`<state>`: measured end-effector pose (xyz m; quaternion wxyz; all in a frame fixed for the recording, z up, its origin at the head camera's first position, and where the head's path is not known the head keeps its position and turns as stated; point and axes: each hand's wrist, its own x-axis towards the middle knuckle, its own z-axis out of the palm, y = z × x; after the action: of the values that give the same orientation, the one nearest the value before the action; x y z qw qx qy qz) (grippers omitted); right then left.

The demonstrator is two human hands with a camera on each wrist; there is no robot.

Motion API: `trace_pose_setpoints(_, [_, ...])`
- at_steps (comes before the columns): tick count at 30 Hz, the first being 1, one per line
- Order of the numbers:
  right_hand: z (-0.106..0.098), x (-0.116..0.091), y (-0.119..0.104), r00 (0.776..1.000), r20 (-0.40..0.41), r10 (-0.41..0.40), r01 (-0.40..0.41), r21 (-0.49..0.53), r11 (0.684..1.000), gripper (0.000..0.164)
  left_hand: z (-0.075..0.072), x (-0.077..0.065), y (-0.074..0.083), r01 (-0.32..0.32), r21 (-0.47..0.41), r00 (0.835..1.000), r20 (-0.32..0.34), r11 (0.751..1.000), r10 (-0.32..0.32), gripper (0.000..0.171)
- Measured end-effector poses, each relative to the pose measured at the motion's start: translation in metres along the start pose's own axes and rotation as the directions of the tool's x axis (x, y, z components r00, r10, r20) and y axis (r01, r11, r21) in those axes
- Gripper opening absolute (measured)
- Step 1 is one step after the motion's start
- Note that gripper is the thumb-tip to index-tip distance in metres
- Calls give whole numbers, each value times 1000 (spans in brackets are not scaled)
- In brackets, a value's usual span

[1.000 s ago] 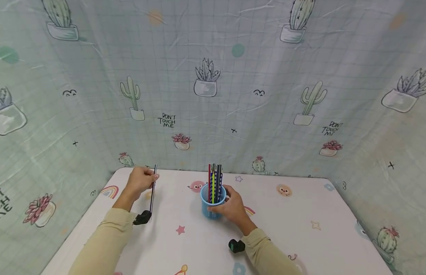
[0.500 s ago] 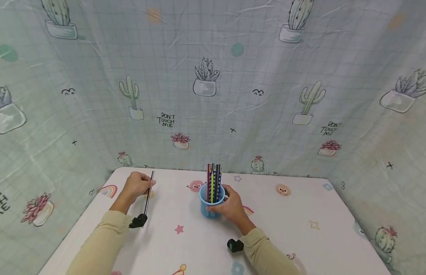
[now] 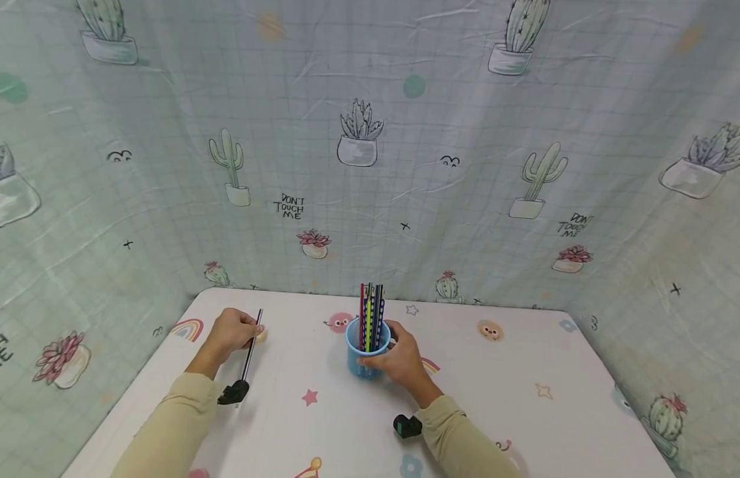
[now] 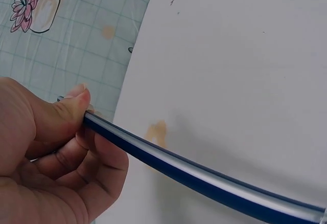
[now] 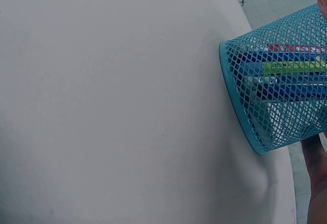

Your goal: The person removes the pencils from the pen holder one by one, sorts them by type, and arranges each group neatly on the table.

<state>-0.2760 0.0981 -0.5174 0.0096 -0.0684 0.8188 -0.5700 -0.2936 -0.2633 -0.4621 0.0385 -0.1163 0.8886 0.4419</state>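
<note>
Near the table's far left, my left hand (image 3: 231,330) pinches a dark pencil (image 3: 249,362) close to its top end. In the left wrist view the pencil (image 4: 176,162) is dark blue with a silvery stripe, and thumb and fingers grip it. It slants down towards me; a black wrist camera partly hides its lower end. My right hand (image 3: 407,358) grips the right side of a light blue mesh cup (image 3: 360,368), which stands upright at the table's middle. Several pencils (image 3: 370,322), red, yellow-green and dark blue patterned, stand in it. The right wrist view shows them through the mesh (image 5: 294,114).
The white table (image 3: 483,392) carries printed stars, rainbows and faces. A cactus-print curtain (image 3: 405,179) encloses its back and sides. Black wrist cameras (image 3: 407,426) sit at both cuffs.
My left hand has moved left and towards me, lower in the head view, and the pencil leans more. The right hand and the mesh cup have stayed in place.
</note>
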Motion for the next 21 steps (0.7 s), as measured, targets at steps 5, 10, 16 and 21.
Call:
trace_pose_setpoints(5, [-2,1,-1,1000,-11,-2,2,2,1000,97,1,0,-3,-11,24,1000,-1,1000,11,22])
trace_pose_setpoints(10, [-2,-1,-2,1000,-6,1,-1,-2,1000,97,0,-2,-8,-16,54,1000,7,998,16,23])
trace_pose_setpoints(16, [0,-1,-2,1000,-10,6,-6,13,1000,97,-1,-2,-18,-7,83,1000,15,997,6,19])
trace_pose_setpoints(21, [1,-2,-1,1000,-6,4,-4,-2,1000,98,-3,0,-30,3,116,1000,24,993,-6,17])
